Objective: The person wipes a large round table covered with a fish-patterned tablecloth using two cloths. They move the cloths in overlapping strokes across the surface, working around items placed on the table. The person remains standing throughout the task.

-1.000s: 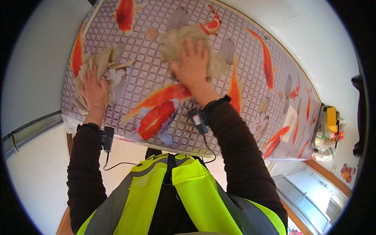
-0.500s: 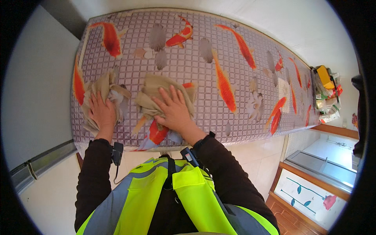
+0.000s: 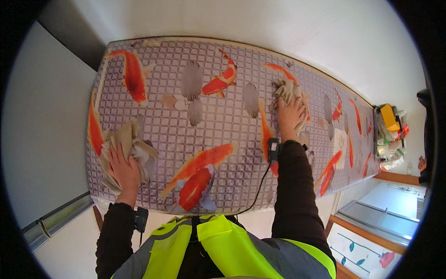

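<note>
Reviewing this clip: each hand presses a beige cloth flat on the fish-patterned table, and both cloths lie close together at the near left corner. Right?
Not quite. In the head view only the left hand and its beige cloth are near the left corner; the right hand presses its cloth far off toward the table's right.

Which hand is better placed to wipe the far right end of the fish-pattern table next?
Probably the right hand: it presses its cloth toward the table's right half, while the left hand sits at the near left edge.
</note>
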`<state>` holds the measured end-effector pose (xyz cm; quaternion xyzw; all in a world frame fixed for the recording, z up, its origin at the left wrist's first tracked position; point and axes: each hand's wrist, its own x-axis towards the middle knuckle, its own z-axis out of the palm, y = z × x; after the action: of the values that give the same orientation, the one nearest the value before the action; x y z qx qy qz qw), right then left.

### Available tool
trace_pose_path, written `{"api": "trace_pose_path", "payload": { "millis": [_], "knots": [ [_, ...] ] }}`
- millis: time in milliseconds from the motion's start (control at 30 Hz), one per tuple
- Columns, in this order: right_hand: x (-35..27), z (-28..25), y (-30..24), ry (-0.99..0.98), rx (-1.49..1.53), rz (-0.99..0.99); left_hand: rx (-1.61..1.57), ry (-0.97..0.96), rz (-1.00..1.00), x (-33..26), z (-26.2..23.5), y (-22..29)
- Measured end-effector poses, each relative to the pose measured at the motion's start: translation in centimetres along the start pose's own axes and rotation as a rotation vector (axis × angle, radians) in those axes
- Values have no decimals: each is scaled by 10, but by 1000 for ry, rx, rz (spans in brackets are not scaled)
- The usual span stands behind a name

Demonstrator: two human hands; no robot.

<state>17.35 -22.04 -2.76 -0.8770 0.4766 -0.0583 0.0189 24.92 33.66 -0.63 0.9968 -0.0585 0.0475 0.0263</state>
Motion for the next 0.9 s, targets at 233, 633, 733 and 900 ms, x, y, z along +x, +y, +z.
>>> {"api": "trace_pose_path", "payload": {
  "millis": [233, 633, 733, 900],
  "knots": [
    [104, 9, -65, -46, 38, -4, 34, -65, -49, -1, 4, -3],
    [-13, 22, -307, 118, 259, -829, 40, -46, -17, 0, 2, -4],
    [-16, 19, -297, 68, 317, -938, 33, -80, -31, -1, 2, -6],
    [42, 9, -196, 198, 163, -892, 2, -30, 1, -2, 4, -8]
  ]
}}
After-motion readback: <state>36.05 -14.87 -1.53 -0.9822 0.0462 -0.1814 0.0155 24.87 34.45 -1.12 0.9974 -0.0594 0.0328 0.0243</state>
